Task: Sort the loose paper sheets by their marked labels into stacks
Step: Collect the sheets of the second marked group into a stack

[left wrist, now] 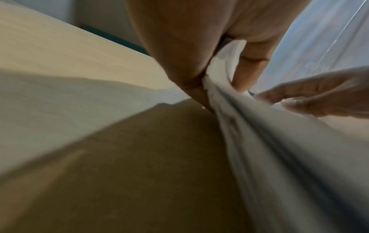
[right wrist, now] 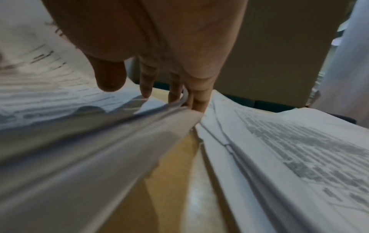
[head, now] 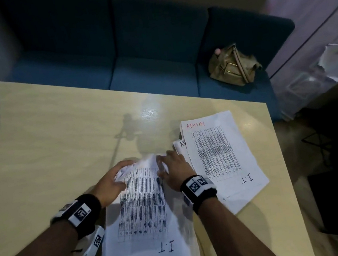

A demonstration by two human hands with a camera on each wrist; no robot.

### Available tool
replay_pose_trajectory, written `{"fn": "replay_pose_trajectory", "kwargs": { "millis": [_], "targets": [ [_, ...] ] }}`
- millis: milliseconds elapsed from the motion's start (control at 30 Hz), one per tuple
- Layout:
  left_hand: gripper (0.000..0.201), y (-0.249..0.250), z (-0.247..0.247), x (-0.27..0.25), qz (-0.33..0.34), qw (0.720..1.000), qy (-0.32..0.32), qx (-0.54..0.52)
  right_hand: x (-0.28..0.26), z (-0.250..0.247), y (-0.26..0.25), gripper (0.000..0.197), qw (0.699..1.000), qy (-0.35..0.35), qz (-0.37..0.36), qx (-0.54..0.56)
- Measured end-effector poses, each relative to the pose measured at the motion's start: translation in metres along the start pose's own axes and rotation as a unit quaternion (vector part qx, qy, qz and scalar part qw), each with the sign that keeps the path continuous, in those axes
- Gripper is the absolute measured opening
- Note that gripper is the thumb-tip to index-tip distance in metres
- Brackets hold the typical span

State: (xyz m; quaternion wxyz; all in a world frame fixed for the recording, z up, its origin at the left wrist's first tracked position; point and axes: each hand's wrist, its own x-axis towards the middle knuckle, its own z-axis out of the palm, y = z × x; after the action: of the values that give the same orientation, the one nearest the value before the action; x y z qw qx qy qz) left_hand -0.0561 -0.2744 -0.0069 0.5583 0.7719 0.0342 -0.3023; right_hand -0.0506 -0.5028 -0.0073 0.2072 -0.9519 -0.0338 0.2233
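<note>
I.T stack (head: 142, 206) on bench (head: 47, 143), directly under both hands; top sheet light, limp, far edge crumpled upward

Left hand (head: 110, 180) pinches far-left corner, thumb over paper, fingers curled behind

Right hand (head: 173, 168) fingers curled on far-right edge, gripping bunched paper

ADMIN stack (head: 221, 155) just right of right hand, one I.T-marked sheet in it

Judgement: thin paper tears and slides easily; hold edges, lift flat, peel single sheet
</note>
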Motion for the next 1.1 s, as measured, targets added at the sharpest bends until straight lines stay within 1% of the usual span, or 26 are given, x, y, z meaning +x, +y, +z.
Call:
{"fn": "replay_pose_trajectory", "kwargs": {
  "millis": [33,133,167,233,267,300,333,367,400,433,467,500,533,567,633,667,733,833,933,1000,1033,1100],
  "targets": [
    [0.078,-0.002,0.000,0.002,-0.001,1.000,0.009,-0.013,-0.001,0.004,-0.001,0.036,1.000,0.015,-0.017,-0.021],
    [0.083,-0.005,-0.001,0.006,0.010,0.998,0.020,-0.051,-0.002,0.011,0.000,0.038,0.998,0.031,-0.051,-0.029],
    [0.078,-0.006,-0.001,0.006,0.010,0.998,0.019,-0.051,-0.001,0.010,0.002,0.037,0.997,0.026,-0.063,-0.026],
    [0.061,-0.008,0.002,0.008,-0.003,0.998,0.024,-0.049,0.001,0.001,0.012,0.037,0.997,0.023,-0.072,-0.005],
    [0.056,-0.008,0.003,0.009,-0.008,0.998,0.029,-0.051,0.003,-0.005,0.021,0.037,0.997,0.042,-0.064,0.011],
    [0.058,-0.008,0.003,0.009,-0.008,0.998,0.031,-0.056,0.005,-0.013,0.032,0.037,0.995,0.081,-0.041,0.029],
    [0.066,-0.008,0.003,0.010,-0.005,0.998,0.029,-0.063,0.008,-0.021,0.047,0.037,0.989,0.139,-0.002,0.049],
    [0.078,-0.008,0.002,0.010,0.001,0.998,0.016,-0.063,0.010,-0.029,0.066,0.038,0.976,0.201,0.055,0.069],
    [0.087,-0.007,0.001,0.010,0.007,0.998,0.003,-0.060,0.009,-0.036,0.086,0.041,0.957,0.246,0.131,0.080],
    [0.091,-0.005,0.000,0.010,0.012,0.998,-0.011,-0.059,0.005,-0.042,0.107,0.048,0.937,0.264,0.215,0.080],
    [0.090,-0.005,-0.001,0.012,0.012,0.998,-0.021,-0.061,-0.002,-0.047,0.128,0.059,0.917,0.256,0.296,0.069],
    [0.086,-0.004,-0.001,0.013,0.010,0.997,-0.031,-0.066,-0.009,-0.051,0.146,0.072,0.902,0.232,0.359,0.055],
    [0.081,-0.004,-0.002,0.015,0.009,0.997,-0.037,-0.074,-0.016,-0.055,0.160,0.084,0.894,0.202,0.398,0.044],
    [0.079,-0.004,-0.002,0.017,0.007,0.996,-0.039,-0.073,-0.023,-0.058,0.171,0.095,0.890,0.175,0.420,0.037],
    [0.084,-0.003,-0.001,0.019,0.007,0.997,-0.038,-0.069,-0.027,-0.059,0.191,0.107,0.891,0.134,0.433,0.031],
    [0.087,-0.002,0.000,0.020,0.010,0.997,-0.038,-0.068,-0.028,-0.059,0.197,0.108,0.894,0.124,0.430,0.031],
    [0.091,-0.002,0.002,0.022,0.023,0.996,-0.047,-0.073,-0.030,-0.059,0.204,0.102,0.900,0.122,0.418,0.018],
    [0.079,0.001,0.008,0.024,0.030,0.995,-0.052,-0.079,-0.035,-0.056,0.205,0.096,0.906,0.129,0.403,0.014],
    [0.067,0.006,0.011,0.025,0.029,0.995,-0.034,-0.094,-0.036,-0.054,0.204,0.087,0.920,0.136,0.364,0.061],
    [0.057,0.009,0.011,0.025,0.042,0.997,-0.016,-0.063,-0.037,-0.054,0.201,0.077,0.921,0.144,0.346,0.108],
    [0.056,0.010,0.012,0.026,0.049,0.998,-0.013,-0.039,-0.039,-0.052,0.199,0.071,0.917,0.144,0.347,0.137],
    [0.059,0.012,0.012,0.030,0.047,0.999,-0.017,-0.020,-0.042,-0.050,0.195,0.060,0.911,0.136,0.357,0.157]
  ]
}}
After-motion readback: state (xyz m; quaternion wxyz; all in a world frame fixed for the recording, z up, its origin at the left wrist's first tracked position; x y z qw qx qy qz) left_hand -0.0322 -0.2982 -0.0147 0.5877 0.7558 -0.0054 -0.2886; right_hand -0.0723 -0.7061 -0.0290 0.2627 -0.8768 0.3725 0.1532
